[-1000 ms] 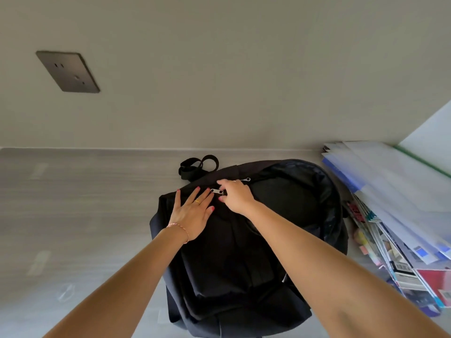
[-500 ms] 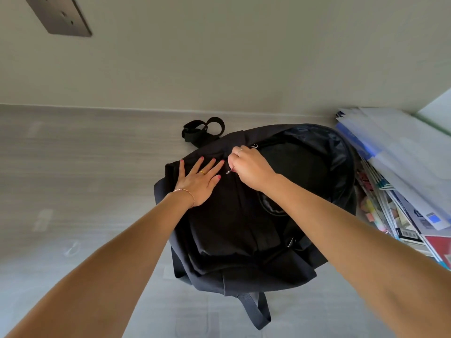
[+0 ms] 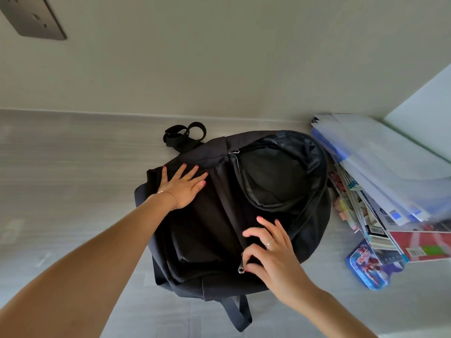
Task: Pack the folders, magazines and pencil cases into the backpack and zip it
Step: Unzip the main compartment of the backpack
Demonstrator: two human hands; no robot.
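On the tabletop [image 3: 61, 167]: black backpack [image 3: 207, 228], soft, limp, main pocket gaping, likely light; left hand [image 3: 181, 186] flat, fingers spread, pressing the fabric; right hand [image 3: 271, 252] pinching the zipper pull [image 3: 241, 267]; folders [image 3: 390, 167], magazines [image 3: 375, 230], pencil case [image 3: 366, 262] stacked just beside it.

The backpack [image 3: 207, 228] lies flat with its main compartment gaping at its upper right, unblocked from above. Tight against the backpack's right side, a slanting pile of folders [image 3: 380, 167] and magazines [image 3: 371, 223] walls off that approach. Left of the backpack the grey floor [image 3: 68, 179] lies bare. Behind the backpack the wall [image 3: 219, 69] closes the space.
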